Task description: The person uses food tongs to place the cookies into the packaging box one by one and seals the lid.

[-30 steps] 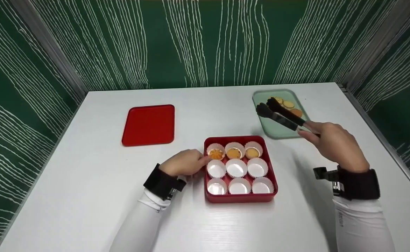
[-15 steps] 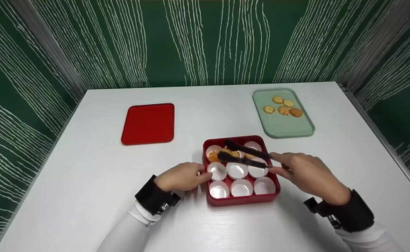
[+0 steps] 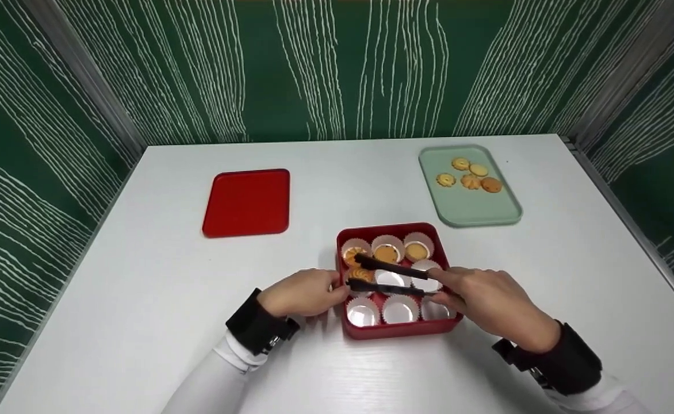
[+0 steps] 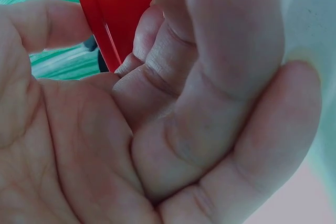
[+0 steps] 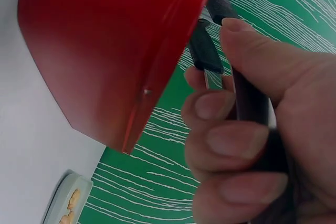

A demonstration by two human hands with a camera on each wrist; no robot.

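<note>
Nearest, we have the white table (image 3: 337, 374), with the red box (image 3: 403, 330) on it just below frame centre, holding white paper cups (image 3: 363, 314) in three rows of three. Left hand (image 3: 305, 292), lower centre-left: fingers bent along the box's left wall, thumb at the rim, so we log it as gripping that side. Right hand (image 3: 489, 299), lower right: fingers curled round black tongs (image 3: 393, 267); their arms stand apart, tips either side of a ridged cookie (image 3: 361, 275) in the middle row's left cup. We can't tell if both tips touch it. Back row: three cookies (image 3: 416, 251), one per cup. Farther, upper right, we see a green tray (image 3: 475, 213) with five cookies in its far half; upper left of centre, a flat red tray (image 3: 246, 202). Green wall (image 3: 265, 103) with white wavy lines behind.
</note>
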